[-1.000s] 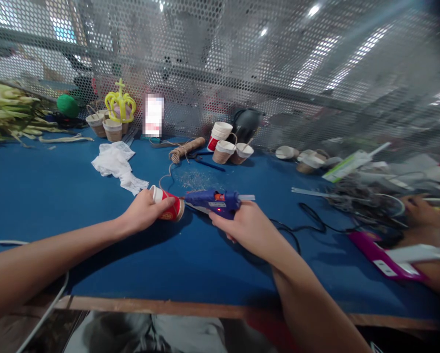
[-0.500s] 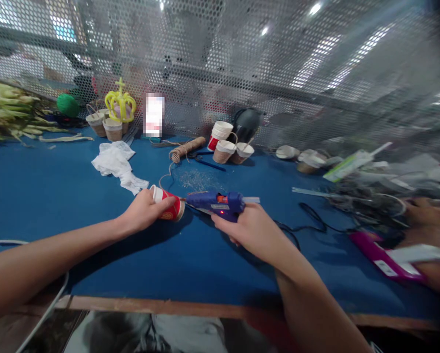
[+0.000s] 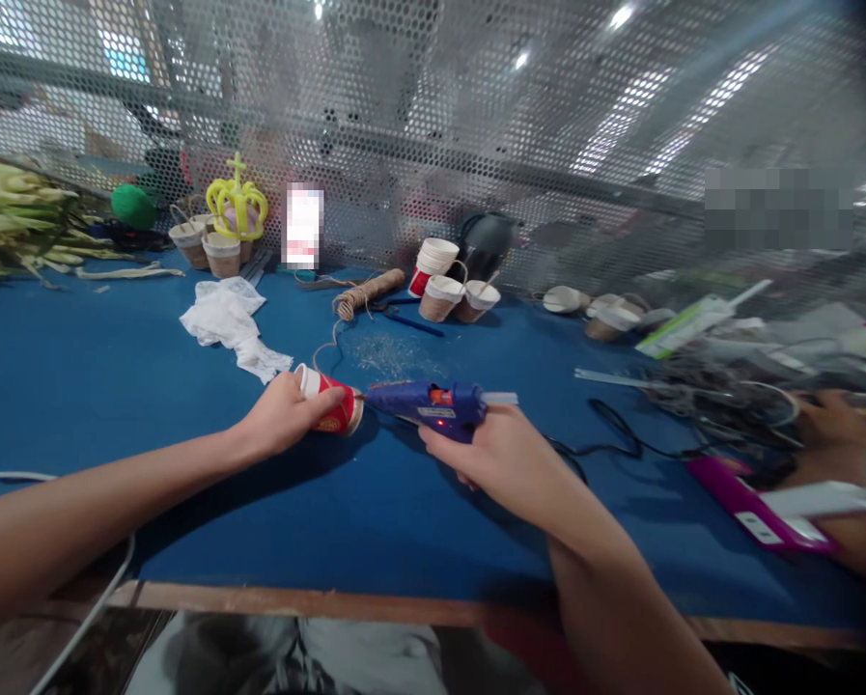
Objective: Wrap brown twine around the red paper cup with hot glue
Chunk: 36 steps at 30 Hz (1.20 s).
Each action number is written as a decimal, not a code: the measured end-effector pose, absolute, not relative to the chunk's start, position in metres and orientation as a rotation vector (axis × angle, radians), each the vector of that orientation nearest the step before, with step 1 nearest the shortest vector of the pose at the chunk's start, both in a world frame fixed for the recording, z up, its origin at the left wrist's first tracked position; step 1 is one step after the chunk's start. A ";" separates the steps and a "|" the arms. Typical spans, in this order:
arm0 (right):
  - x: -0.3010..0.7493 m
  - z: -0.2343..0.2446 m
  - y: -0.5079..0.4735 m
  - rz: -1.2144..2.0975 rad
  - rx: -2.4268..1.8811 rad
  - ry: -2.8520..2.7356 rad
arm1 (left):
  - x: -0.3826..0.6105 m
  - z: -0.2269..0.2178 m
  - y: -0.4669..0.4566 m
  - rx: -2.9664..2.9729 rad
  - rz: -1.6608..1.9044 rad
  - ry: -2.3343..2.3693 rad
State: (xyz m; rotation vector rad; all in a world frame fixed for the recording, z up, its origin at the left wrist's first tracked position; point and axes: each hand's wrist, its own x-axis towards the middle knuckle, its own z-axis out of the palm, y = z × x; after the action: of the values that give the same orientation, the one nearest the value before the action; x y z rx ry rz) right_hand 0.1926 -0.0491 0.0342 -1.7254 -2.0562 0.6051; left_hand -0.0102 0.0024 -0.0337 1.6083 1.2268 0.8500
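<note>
My left hand point(image 3: 284, 415) is wrapped round a red and white paper cup point(image 3: 340, 409), tilted on its side with its base facing right. A blue glue gun point(image 3: 427, 403) is gripped in my right hand point(image 3: 494, 439), a small red light glowing on its side. Its nozzle meets the cup near the base; whether it touches I cannot tell. A clear glue stick point(image 3: 501, 398) pokes out of the gun's back. Thin twine runs from behind the cup to a twine bundle point(image 3: 369, 293) further back.
White gauze point(image 3: 224, 314) lies behind my left hand. Twine-wrapped cups point(image 3: 441, 298) and a stack of paper cups point(image 3: 436, 259) stand at the back. Rightward are a purple power strip point(image 3: 747, 507), a black cord point(image 3: 613, 425) and another person's hands point(image 3: 842, 425).
My right hand and the glue gun have shifted slightly, the gun's back end moving a little right and down. My left hand and the cup stay nearly still.
</note>
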 end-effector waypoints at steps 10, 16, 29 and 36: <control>0.192 0.038 -0.053 0.582 -1.714 -2.095 | -0.009 -0.032 0.002 1.571 0.852 1.237; 0.196 0.037 -0.054 0.599 -1.722 -2.134 | -0.010 -0.036 0.003 1.565 0.858 1.231; 0.193 0.038 -0.056 0.618 -1.682 -2.190 | -0.011 -0.032 0.001 1.544 0.859 1.154; 0.193 0.039 -0.056 0.626 -1.698 -2.134 | -0.010 -0.032 0.002 1.567 0.858 1.225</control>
State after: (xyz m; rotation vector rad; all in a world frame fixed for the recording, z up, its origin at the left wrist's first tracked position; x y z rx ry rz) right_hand 0.1929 -0.0557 0.0389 -1.6977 -2.1339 0.6261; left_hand -0.0097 0.0016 -0.0320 1.5665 1.2246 0.8576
